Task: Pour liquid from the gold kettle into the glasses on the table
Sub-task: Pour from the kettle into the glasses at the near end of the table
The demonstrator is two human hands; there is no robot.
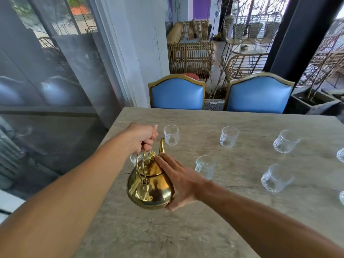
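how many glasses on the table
8: far row of three, two nearer, two cut at right edge, one behind kettle; more may be hidden.

— What sort of room is it?

— A bright one, lit by daylight. A stone-look table (242, 211) in beige and grey fills the lower half, and two blue padded chairs (176, 94) with gold frames stand at its far edge, backs upright.

— And the walls?

— A white pillar (141, 53) rises just left of the chairs. Left of that hangs a sheer grey curtain (46, 62) over glass. A dark post (301, 34) stands at the right.

— Anything beyond?

— Rattan chairs (189, 54) and a woven wicker chair (242, 64) on a terrace, bare branches, a dark planter (312, 103), and a purple wall (201, 6) further back.
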